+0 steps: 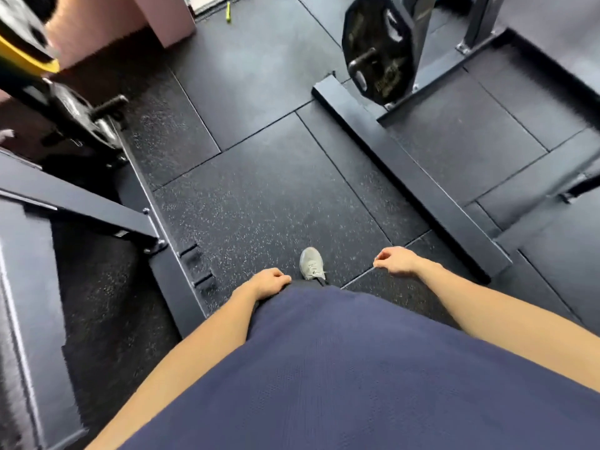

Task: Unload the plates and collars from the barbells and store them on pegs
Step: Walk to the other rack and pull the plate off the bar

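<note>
A black weight plate hangs on a storage peg of a rack at the upper right. At the upper left a yellow plate and a dark plate sit on a machine, with a bare peg sticking out beside them. My left hand hangs by my hip with its fingers curled and nothing in it. My right hand hangs at my right side, fingers loosely curled, holding nothing. Both hands are far from any plate.
A long black steel base beam of the rack lies across the rubber floor on the right. A black machine frame runs along the left. My grey shoe stands on the mat. A small green object lies far back.
</note>
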